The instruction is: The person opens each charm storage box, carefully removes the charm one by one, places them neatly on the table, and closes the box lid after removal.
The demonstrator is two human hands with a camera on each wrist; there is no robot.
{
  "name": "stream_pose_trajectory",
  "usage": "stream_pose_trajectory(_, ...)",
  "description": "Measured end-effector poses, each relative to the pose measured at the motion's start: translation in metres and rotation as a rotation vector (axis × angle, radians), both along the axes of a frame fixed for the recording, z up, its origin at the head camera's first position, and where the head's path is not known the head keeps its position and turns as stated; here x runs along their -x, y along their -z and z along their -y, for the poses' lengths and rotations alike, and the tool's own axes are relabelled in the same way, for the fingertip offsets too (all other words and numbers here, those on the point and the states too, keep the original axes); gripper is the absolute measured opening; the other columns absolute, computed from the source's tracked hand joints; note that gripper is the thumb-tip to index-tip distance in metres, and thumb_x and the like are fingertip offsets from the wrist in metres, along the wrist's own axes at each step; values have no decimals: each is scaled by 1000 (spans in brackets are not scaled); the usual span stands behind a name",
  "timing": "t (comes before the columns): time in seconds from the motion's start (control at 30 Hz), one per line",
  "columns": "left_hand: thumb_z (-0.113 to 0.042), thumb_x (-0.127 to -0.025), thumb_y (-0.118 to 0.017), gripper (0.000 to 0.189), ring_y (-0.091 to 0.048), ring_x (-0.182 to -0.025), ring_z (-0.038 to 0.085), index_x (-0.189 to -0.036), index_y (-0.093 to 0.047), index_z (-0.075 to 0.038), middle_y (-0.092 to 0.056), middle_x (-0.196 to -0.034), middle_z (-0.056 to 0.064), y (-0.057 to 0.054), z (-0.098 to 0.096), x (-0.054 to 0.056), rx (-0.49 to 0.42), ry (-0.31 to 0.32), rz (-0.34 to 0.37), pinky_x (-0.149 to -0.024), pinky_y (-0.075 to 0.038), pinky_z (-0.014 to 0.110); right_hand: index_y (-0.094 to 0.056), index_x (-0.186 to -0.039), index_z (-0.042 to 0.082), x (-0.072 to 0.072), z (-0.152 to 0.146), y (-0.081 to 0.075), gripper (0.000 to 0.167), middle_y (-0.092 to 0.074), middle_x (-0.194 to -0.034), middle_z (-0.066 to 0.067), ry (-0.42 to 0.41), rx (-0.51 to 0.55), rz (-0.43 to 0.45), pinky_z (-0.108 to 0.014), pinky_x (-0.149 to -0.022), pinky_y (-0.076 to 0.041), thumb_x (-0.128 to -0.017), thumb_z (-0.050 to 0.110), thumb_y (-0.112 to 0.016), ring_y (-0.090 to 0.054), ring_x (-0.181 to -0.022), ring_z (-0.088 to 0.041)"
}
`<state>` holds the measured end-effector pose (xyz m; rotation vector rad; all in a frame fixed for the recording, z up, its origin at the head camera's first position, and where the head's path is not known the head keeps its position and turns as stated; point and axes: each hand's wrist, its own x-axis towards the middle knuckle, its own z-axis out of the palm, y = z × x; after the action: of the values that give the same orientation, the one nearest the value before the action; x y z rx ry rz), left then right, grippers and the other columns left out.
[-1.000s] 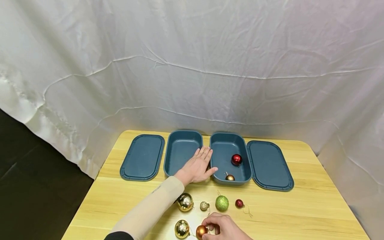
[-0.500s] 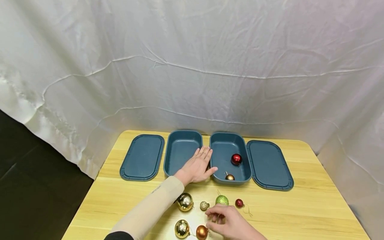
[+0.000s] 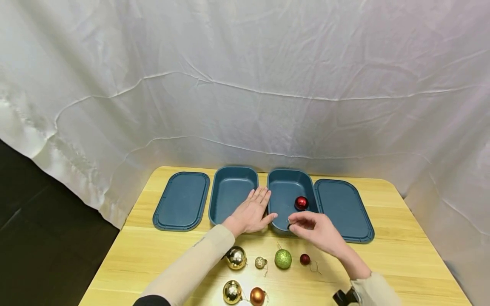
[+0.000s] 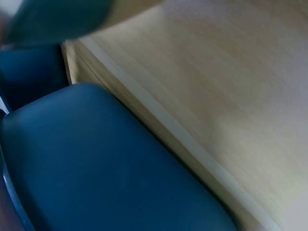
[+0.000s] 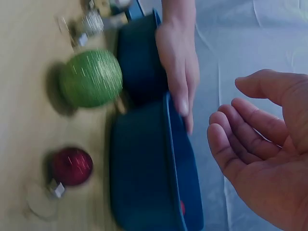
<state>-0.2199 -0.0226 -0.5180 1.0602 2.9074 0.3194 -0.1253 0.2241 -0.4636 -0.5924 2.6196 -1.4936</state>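
My left hand [image 3: 250,212] lies flat with straight fingers across the neighbouring rims of two blue boxes, the left box [image 3: 231,195] and the right box [image 3: 285,191]. My right hand [image 3: 319,231] hovers over the front of the right box, fingers loosely bent. In the right wrist view, nothing is between its fingers [image 5: 222,144]. A shiny red bauble [image 3: 301,203] sits inside the right box. A brown bauble near that box's front wall is mostly hidden behind my right fingertips. Closest on the table in front are a green glitter bauble [image 3: 283,259] and a small dark red bauble [image 3: 305,259].
Blue lids lie flat on either side, a left lid [image 3: 182,200] and a right lid [image 3: 346,208]. Large gold baubles [image 3: 236,258], a small gold glitter bauble [image 3: 260,262] and a copper bauble [image 3: 257,296] lie nearer me. A white curtain [image 3: 245,119] hangs behind the table.
My right hand has let go of the copper bauble, which stays at the front of the table. The hand has moved forward and right to the right box. My left hand has not moved.
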Motion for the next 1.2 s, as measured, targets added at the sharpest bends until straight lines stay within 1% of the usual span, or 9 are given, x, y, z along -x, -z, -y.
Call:
stream_pose_trajectory(0.13, -58, -111, -36, 84, -14, -165, 35, -166, -22, 4, -20, -174, 24, 1, 0, 0, 0, -1, 6, -134, -14, 48, -76, -120, 5, 20, -15, 3, 27, -79, -111, -12, 12, -27, 46, -22, -80, -61, -97, 18, -78, -74, -93, -7)
stream_pose_trajectory(0.3, -57, -111, -37, 84, -13, -165, 36, -166, -21, 4, -18, -174, 24, 1, 0, 1, -8, 3, 11, -134, -14, 48, -75, -124, 6, 40, -28, 11, 32, -77, -116, -16, -7, -86, 103, -22, -82, -60, -96, 20, -79, -74, -98, -15)
stream_pose_trajectory(0.5, -59, -111, -34, 85, -11, -165, 35, -166, -20, 4, -18, -174, 24, 0, 1, 1, -6, 7, 13, -134, -12, 47, -72, -127, -3, 58, -35, 21, 38, -77, -112, -15, -66, -153, 186, -22, -80, -59, -96, 18, -78, -72, -100, -21)
stream_pose_trajectory(0.57, -60, -111, -33, 85, -12, -165, 35, -166, -20, 4, -17, -175, 24, 0, 1, 0, -3, 7, 14, -134, -12, 47, -71, -127, -5, 63, -36, 22, 38, -77, -112, -16, -99, -181, 195, -22, -80, -60, -96, 15, -77, -73, -101, -22)
stream_pose_trajectory(0.7, -59, -111, -33, 85, -11, -165, 35, -167, -19, 3, -17, -175, 23, 0, 0, 0, -2, 3, 15, -134, -13, 47, -69, -127, -8, 69, -35, 21, 38, -75, -118, -22, -168, -229, 231, -28, -84, -62, -94, 9, -77, -74, -104, -26)
stream_pose_trajectory(0.8, -59, -111, -34, 85, -13, -165, 35, -166, -20, 3, -18, -175, 24, 1, 0, 0, -5, 3, 11, -134, -13, 48, -70, -125, -9, 72, -33, 19, 37, -76, -117, -22, -201, -267, 245, -30, -85, -62, -92, 7, -78, -74, -101, -24)
stream_pose_trajectory(0.9, -59, -110, -35, 85, -15, -164, 37, -166, -21, 4, -18, -174, 24, 1, 0, 0, -8, 4, 6, -134, -14, 48, -73, -120, -8, 73, -31, 19, 35, -78, -109, -17, -211, -311, 227, -27, -81, -62, -89, 6, -81, -73, -95, -19)
stream_pose_trajectory(1.0, -58, -111, -36, 85, -16, -164, 37, -166, -22, 4, -19, -174, 24, 1, 0, 0, -10, 2, 6, -134, -14, 48, -75, -116, -6, 74, -29, 20, 32, -79, -102, -12, -199, -346, 203, -26, -79, -61, -86, 5, -83, -72, -90, -14)
stream_pose_trajectory(1.2, -56, -111, -39, 84, -15, -164, 37, -166, -21, 4, -19, -174, 24, 1, -1, 0, -13, -2, 11, -134, -14, 48, -77, -109, -3, 75, -22, 26, 26, -79, -97, -9, -184, -392, 156, -25, -75, -61, -84, 3, -83, -72, -84, -10)
